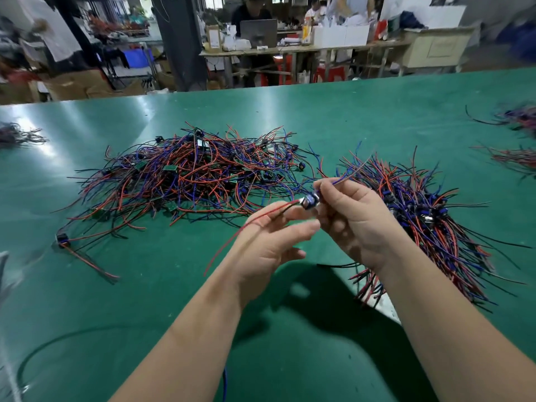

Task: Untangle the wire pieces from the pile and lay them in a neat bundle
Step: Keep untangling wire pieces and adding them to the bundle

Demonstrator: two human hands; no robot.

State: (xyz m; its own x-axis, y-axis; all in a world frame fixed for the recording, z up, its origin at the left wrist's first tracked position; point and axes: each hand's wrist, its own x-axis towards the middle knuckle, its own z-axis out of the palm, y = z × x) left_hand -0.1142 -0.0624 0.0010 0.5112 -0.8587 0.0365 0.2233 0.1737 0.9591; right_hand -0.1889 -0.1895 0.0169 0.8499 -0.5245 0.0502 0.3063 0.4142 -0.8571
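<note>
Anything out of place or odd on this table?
One stray wire piece lies alone on the green table, near-left of the tangled pile, belonging to neither it nor the neat bundle. Nothing looks damaged.

We find no text, label, brand or number that we can read. The brown box (214, 39) on the far bench (304, 49) carries a pale label, but its print is too small and blurred for us to make out.
</note>
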